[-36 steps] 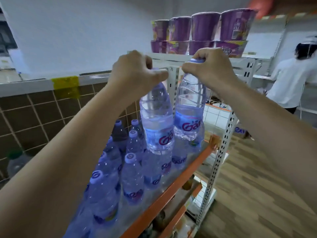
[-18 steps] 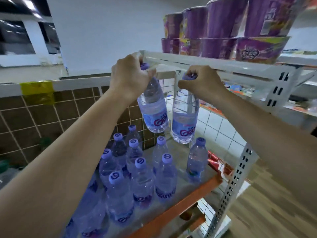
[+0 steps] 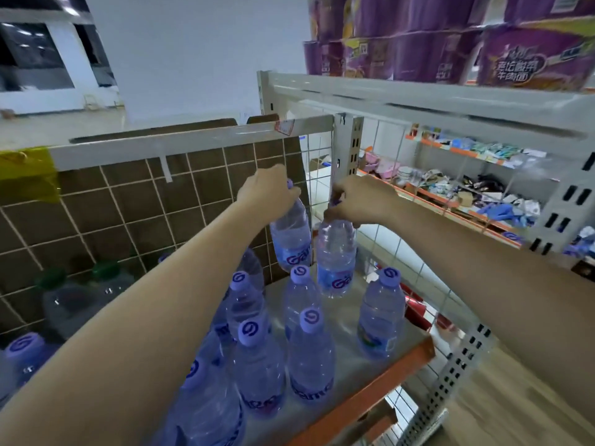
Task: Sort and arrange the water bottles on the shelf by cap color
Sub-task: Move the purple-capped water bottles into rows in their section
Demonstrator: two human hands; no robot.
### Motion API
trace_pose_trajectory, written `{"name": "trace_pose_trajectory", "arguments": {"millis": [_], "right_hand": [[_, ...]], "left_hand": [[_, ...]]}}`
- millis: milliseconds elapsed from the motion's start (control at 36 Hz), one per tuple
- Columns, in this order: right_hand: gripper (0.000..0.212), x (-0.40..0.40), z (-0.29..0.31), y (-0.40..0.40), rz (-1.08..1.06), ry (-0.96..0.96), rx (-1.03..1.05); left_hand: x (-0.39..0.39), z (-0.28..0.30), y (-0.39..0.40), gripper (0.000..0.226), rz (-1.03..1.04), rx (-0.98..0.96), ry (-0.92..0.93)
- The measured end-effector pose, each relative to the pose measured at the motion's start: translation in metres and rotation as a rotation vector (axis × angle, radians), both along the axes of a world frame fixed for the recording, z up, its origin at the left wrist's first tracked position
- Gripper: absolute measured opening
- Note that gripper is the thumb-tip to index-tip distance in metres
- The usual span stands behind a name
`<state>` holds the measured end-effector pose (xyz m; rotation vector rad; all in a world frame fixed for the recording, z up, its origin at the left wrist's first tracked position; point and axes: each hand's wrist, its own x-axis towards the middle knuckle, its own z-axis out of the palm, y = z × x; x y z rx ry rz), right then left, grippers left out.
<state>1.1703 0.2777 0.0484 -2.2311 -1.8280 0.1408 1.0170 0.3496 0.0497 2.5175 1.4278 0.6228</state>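
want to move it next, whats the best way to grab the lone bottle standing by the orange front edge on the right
Take the lone bottle by its neck, just under the purple cap, coming straight down from above. It stands upright and apart from the other bottles, so the top is open. The left hand and right hand each hold a bottle at the cap end in the same way.

Your bottles (image 3: 309,349) wear lilac caps (image 3: 311,320) with white swirls and blue labels — shelf edge (image 3: 370,391) orange, far-left wall tiles (image 3: 128,204) brown, cups (image 3: 418,37) above purple.
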Motion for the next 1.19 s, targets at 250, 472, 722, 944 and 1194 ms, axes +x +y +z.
{"name": "trace_pose_trajectory", "arguments": {"millis": [250,472,722,944,1194], "right_hand": [[0.028,0.002,-0.041,0.020,-0.048,-0.070,-0.184],[0.032,-0.002,-0.063,0.029,-0.032,-0.078,-0.244],[0.036,-0.009,-0.062,0.029,-0.016,-0.045,-0.266],[0.037,-0.019,-0.062,0.028,-0.030,-0.216,-0.288],[0.026,-0.067,-0.028,0.025,0.129,-0.047,-0.006]], "left_hand": [[0.010,-0.043,0.015,0.021,-0.037,-0.176,0.141],[0.010,-0.064,0.020,0.022,-0.050,-0.252,0.251],[0.004,-0.077,0.020,0.028,-0.034,-0.337,0.269],[-0.009,-0.066,0.005,0.039,-0.023,-0.389,0.246],[-0.076,-0.022,-0.020,0.037,0.102,-0.131,0.175]]}}
